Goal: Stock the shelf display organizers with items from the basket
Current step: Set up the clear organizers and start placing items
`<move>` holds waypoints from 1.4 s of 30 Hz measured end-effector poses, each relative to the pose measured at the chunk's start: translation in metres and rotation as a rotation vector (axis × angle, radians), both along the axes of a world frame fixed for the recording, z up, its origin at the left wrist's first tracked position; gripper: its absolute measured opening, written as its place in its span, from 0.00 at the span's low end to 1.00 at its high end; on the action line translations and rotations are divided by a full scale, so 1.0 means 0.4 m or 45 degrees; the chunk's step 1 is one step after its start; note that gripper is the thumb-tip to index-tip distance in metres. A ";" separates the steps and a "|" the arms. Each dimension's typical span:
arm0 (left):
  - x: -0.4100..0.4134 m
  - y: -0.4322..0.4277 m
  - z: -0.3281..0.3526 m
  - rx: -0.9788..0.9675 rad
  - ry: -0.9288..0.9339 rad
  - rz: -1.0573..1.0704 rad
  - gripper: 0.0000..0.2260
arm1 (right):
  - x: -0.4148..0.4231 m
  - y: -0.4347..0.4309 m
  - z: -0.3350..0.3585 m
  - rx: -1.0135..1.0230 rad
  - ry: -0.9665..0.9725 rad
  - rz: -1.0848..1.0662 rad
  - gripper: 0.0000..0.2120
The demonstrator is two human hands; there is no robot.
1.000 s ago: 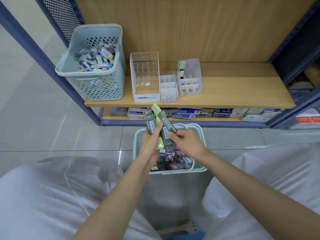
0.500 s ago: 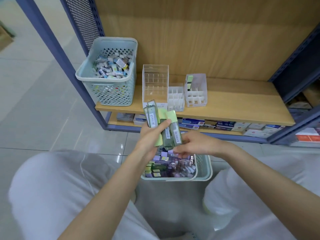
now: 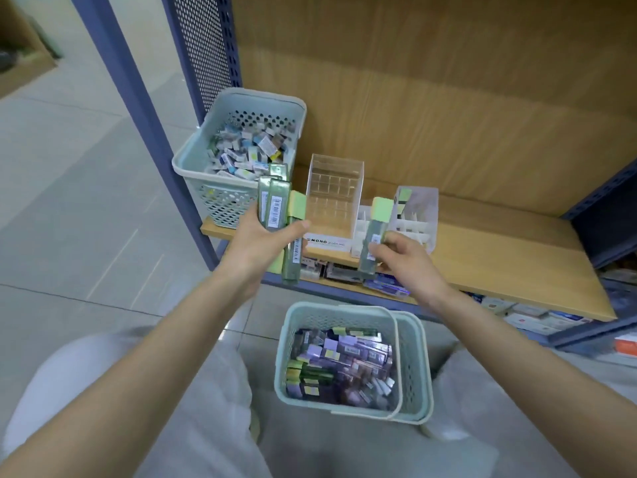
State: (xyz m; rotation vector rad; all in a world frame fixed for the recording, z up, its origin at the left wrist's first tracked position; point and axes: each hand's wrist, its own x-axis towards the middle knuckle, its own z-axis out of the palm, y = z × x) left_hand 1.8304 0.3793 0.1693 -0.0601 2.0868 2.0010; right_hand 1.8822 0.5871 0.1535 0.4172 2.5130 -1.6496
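Observation:
My left hand [image 3: 263, 241] grips a bundle of green packs [image 3: 274, 208] in front of the shelf's left end. My right hand [image 3: 405, 258] pinches a single green pack [image 3: 375, 238], upright, just before the low white divided organizer [image 3: 362, 224]. A clear tall organizer [image 3: 332, 201] marked MONO stands behind, with nothing visible in its cells. To its right a frosted divided organizer [image 3: 418, 215] holds one green pack [image 3: 403, 198]. On the floor between my knees sits a pale green basket [image 3: 331, 315] full of green and purple packs.
A second pale basket [image 3: 238, 122] of small boxed items stands at the left end of the wooden shelf [image 3: 499, 257]. Blue shelf uprights [image 3: 134, 108] rise on the left. Boxed stock lies on the lower shelf [image 3: 537, 319]. Bare shelf board extends to the right.
My hands have separated: the right one pulled one green pack away from the bundle and moved right toward the organizers. The view tilted down, showing more of the floor basket.

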 end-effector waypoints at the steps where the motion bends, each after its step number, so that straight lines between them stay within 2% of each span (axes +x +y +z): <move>1: -0.027 -0.013 0.006 -0.014 0.017 0.026 0.15 | -0.038 0.002 -0.009 -0.047 0.018 -0.039 0.02; 3: -0.076 -0.034 0.009 -0.019 0.050 0.062 0.17 | -0.116 -0.004 -0.031 -0.043 0.048 -0.090 0.15; 5: -0.114 -0.045 0.004 -0.014 0.061 0.089 0.18 | -0.195 -0.008 -0.064 0.055 0.071 -0.087 0.20; 9: -0.161 -0.044 -0.020 -0.003 0.018 0.133 0.17 | -0.324 -0.018 -0.134 0.151 0.090 -0.107 0.12; 11: -0.175 -0.038 -0.037 0.000 -0.028 0.146 0.18 | -0.357 -0.019 -0.152 0.309 0.118 -0.073 0.11; 12: -0.183 -0.033 -0.046 -0.001 -0.041 0.140 0.18 | -0.365 -0.015 -0.154 0.370 0.125 -0.058 0.10; 16: -0.195 0.003 -0.066 -0.024 -0.070 0.089 0.16 | -0.344 0.045 -0.166 0.349 0.163 -0.034 0.10; 19: -0.197 0.043 -0.066 -0.004 -0.080 0.034 0.14 | -0.310 0.128 -0.165 0.500 0.268 -0.173 0.04; 23: -0.199 0.104 -0.062 0.015 -0.110 -0.017 0.19 | -0.298 0.242 -0.148 0.685 0.387 -0.360 0.05; 27: -0.200 0.164 -0.067 0.011 -0.118 -0.072 0.19 | -0.329 0.321 -0.175 0.803 0.277 -0.358 0.05; 33: -0.206 0.225 -0.087 -0.017 -0.135 -0.102 0.19 | -0.381 0.340 -0.227 0.726 0.097 -0.275 0.12; 36: -0.209 0.236 -0.094 -0.025 -0.146 -0.110 0.18 | -0.403 0.346 -0.229 0.665 0.073 -0.281 0.14; 39: -0.212 0.244 -0.102 -0.049 -0.149 -0.121 0.18 | -0.422 0.365 -0.231 0.719 0.066 -0.236 0.13; 42: -0.218 0.253 -0.109 -0.067 -0.154 -0.125 0.18 | -0.420 0.380 -0.236 0.715 0.090 -0.221 0.17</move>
